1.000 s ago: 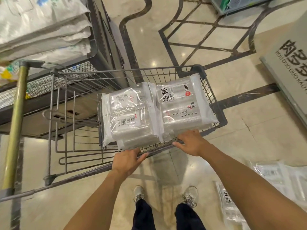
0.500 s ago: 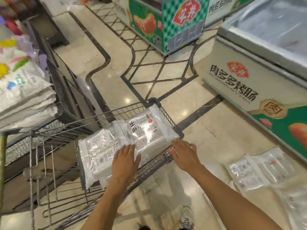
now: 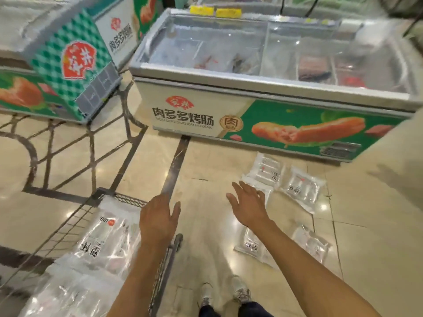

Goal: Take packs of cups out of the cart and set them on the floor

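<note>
My left hand (image 3: 159,219) hovers with fingers straight over the right rim of a wire shopping cart (image 3: 128,202), holding nothing. Clear plastic packs of cups (image 3: 100,241) lie in the cart at lower left. My right hand (image 3: 248,203) is stretched out above the floor, fingers spread, holding nothing. It is nearest to several clear cup packs lying on the tiles: two (image 3: 265,172) (image 3: 302,187) just beyond its fingers, and two more (image 3: 251,244) (image 3: 312,242) beside my forearm.
A chest freezer (image 3: 206,117) with a glass lid and sausage pictures stands ahead across the aisle. A second freezer (image 3: 68,65) with a green checked end sits at upper left. My shoes (image 3: 225,294) stand on glossy beige floor tiles with dark inlay lines.
Both hands have left the cart and its packs. My view has swung right toward the freezer, and my right hand has moved out over the packs on the floor.
</note>
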Demonstrator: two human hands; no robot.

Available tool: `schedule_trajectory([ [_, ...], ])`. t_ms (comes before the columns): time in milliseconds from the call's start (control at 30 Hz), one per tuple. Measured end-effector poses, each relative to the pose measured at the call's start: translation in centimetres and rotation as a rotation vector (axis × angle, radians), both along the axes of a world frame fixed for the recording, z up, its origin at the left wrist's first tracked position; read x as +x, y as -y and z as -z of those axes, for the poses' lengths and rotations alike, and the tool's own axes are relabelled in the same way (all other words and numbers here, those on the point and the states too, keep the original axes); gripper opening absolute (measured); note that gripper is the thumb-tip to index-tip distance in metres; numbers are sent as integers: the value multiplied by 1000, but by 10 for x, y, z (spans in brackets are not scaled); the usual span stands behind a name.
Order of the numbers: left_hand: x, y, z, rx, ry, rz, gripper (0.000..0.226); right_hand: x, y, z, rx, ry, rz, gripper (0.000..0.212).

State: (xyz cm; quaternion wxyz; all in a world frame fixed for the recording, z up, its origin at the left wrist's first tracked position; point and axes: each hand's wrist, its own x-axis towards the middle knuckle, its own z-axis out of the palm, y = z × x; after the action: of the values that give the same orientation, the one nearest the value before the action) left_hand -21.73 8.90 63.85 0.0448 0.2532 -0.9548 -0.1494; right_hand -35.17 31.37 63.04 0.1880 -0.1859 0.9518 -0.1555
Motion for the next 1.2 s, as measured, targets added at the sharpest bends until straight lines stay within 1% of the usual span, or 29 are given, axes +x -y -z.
schedule_trajectory([
  [100,-27,-27,10,23,14,103,43,8,-53,3,18,10,182,57],
  [167,-41,-49,19,51,71,161,47,18,-89,8,31,39,297,57],
  [333,-76,-106,41,93,122,322,53,43,-173,27,26,89,560,58],
  [467,-110,-147,57,65,184,417,53,49,-222,46,-5,106,649,59],
  [567,-131,-178,78,25,232,459,51,42,-247,69,-20,131,690,55],
  [633,-142,-198,99,-6,303,482,50,34,-260,95,-26,127,714,52],
  [700,-150,-214,132,-10,389,478,51,25,-273,134,-17,129,704,55],
  [767,-161,-226,177,-29,439,475,51,14,-283,177,76,242,647,56],
  [833,-173,-236,231,-58,474,491,52,1,-295,230,129,301,608,54],
  [900,-187,-245,289,-88,515,506,53,-12,-303,288,176,305,581,54],
  [1033,-211,-253,410,-117,565,548,54,-34,-306,413,197,347,563,49],
  [1200,-224,-251,560,-166,630,615,57,-41,-300,567,224,358,594,49],
])
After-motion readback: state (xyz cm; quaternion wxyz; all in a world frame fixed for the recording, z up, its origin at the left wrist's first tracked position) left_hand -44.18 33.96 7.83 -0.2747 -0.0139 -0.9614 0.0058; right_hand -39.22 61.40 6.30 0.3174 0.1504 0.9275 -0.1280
